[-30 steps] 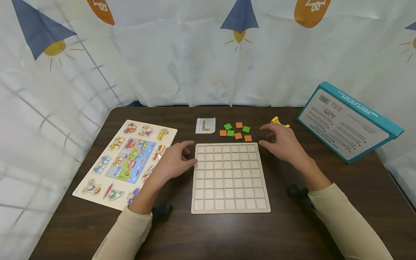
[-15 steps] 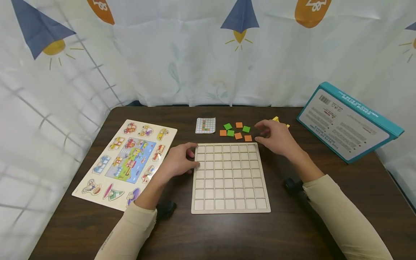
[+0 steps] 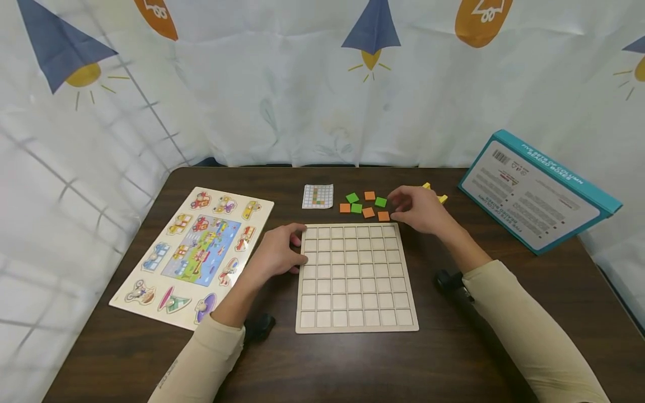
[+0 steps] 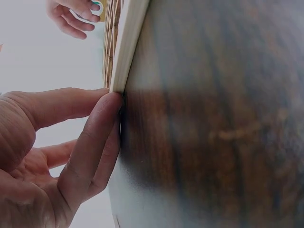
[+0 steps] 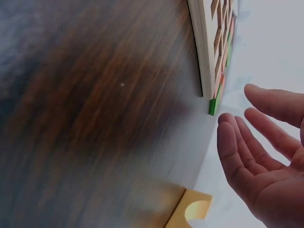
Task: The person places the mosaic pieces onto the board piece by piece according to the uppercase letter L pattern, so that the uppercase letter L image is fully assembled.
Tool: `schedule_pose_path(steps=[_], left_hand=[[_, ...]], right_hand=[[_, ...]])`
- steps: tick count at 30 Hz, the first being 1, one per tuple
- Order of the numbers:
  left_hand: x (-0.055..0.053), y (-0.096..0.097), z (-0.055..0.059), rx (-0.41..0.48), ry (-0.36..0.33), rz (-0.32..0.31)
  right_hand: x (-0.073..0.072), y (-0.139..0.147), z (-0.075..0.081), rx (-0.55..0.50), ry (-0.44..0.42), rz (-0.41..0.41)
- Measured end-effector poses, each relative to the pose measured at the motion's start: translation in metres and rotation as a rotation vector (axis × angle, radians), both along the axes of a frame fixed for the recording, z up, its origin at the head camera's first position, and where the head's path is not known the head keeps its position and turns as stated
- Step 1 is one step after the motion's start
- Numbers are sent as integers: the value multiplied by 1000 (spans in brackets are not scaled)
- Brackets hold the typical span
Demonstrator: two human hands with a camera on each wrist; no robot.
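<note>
A wooden grid board (image 3: 356, 286) lies flat at the middle of the table. At its upper left edge is my left hand (image 3: 276, 252); in the left wrist view, thumb and fingertips (image 4: 111, 102) pinch the edge. My right hand (image 3: 420, 210) hovers past the board's far right corner, holding nothing, thumb and fingers apart. Close to its fingertips is a green square tile (image 3: 380, 202), one of several green and orange tiles spread behind the board. An orange tile (image 3: 383, 216) lies nearest that corner. Left of the tiles lies a small card (image 3: 318, 189) printed with a coloured grid.
A yellow arch-shaped block (image 5: 197, 202) sits beside my right hand, partly hidden by it in the head view. A picture puzzle board (image 3: 151, 268) lies on the left. At the right, a teal box (image 3: 534, 196) stands tilted. A patterned curtain (image 3: 282, 101) hangs behind.
My right hand has moved left, away from the yellow block and towards the tiles. My left hand has shifted slightly towards me along the board's left edge.
</note>
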State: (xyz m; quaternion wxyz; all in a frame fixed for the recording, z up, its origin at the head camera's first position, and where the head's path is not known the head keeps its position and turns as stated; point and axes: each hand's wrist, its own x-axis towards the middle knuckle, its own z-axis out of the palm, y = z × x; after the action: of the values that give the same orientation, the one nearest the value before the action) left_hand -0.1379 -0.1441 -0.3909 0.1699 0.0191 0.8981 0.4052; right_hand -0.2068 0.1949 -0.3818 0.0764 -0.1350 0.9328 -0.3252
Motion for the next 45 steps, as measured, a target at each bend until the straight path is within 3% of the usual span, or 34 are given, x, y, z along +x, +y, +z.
schedule_pose_path(steps=[11,18,33,45], left_hand=[[-2,2,-1,12,-26,4],[0,1,0,10,-16,10],[2,0,1,25,-35,19],[1,-1,1,29,-37,22]], right_hand=[[-12,-5,-7,10,-78,55],[-14,-9,-9,37,-68,89],[-20,-12,-10,77,-73,86],[-25,-9,-13,34,-130,63]])
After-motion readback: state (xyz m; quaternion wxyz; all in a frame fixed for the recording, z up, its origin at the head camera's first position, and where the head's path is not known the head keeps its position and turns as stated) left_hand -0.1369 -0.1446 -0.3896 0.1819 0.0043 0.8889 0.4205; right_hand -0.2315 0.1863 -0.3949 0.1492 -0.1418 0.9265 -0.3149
